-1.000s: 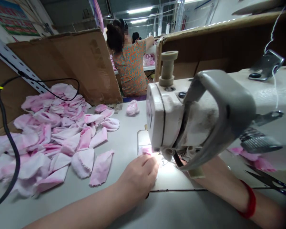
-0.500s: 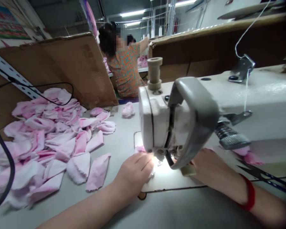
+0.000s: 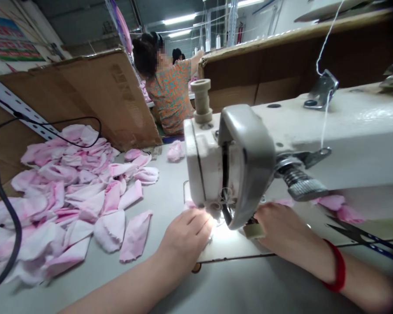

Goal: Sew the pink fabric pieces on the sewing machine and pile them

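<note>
A white sewing machine (image 3: 205, 165) stands in front of me, its lamp lighting the needle area. My left hand (image 3: 186, 233) is closed at the left of the needle, fingers together and pressed down on a piece of pink fabric (image 3: 190, 203) that shows just beyond them. Most of that piece is covered by the hand and the machine head. On the other side, my right hand (image 3: 277, 224), with a red band at the wrist, reaches behind the grey guard beside the needle. Its fingertips are hidden, so what they hold cannot be seen.
A heap of pink and white fabric pieces (image 3: 75, 187) covers the table's left side. Scissors (image 3: 363, 237) lie at the right. A black cable (image 3: 3, 205) hangs at the left. Cardboard panels (image 3: 94, 96) stand behind, and another person (image 3: 172, 96) sits beyond them.
The view has shifted slightly, so the machine appears further left. Both hands stay near the needle, with the right hand nearly unchanged in pose.
</note>
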Tool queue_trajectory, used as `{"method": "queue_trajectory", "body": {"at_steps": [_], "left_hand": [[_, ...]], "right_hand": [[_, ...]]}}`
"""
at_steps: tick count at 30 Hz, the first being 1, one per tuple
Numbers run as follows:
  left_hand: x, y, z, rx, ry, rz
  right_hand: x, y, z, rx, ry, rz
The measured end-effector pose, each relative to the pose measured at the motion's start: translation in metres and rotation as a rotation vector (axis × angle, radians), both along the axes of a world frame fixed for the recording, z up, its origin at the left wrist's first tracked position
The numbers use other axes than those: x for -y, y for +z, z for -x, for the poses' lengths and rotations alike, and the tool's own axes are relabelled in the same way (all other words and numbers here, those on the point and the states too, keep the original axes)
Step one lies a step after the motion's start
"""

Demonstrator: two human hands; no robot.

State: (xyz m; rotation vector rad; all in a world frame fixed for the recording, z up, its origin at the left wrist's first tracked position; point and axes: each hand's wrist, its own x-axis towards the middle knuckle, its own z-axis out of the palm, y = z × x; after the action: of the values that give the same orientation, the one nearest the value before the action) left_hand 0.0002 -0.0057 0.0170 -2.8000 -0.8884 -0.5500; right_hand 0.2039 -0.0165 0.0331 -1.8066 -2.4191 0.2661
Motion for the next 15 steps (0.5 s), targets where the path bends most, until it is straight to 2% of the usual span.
{"method": "queue_trajectory", "body": {"at_steps": [5, 8, 11, 15], "left_hand": [[-0.002, -0.004, -0.002, 0.001, 0.02, -0.149], [-0.005, -0.01, 0.0, -0.03, 0.041, -0.177], [-0.009, -0.012, 0.006, -0.037, 0.044, -0.083], [-0.015, 0.001, 0.016, -0.001, 0.016, 0.059]], "right_hand": [[-0.004, 0.001, 0.003, 0.001, -0.024, -0.053], [-0.006, 0.003, 0.0, 0.026, -0.029, -0.07], [-0.003, 0.004, -0.004, 0.009, -0.029, -0.065], [0.006, 0.0, 0.004, -0.074, 0.091, -0.066]]}}
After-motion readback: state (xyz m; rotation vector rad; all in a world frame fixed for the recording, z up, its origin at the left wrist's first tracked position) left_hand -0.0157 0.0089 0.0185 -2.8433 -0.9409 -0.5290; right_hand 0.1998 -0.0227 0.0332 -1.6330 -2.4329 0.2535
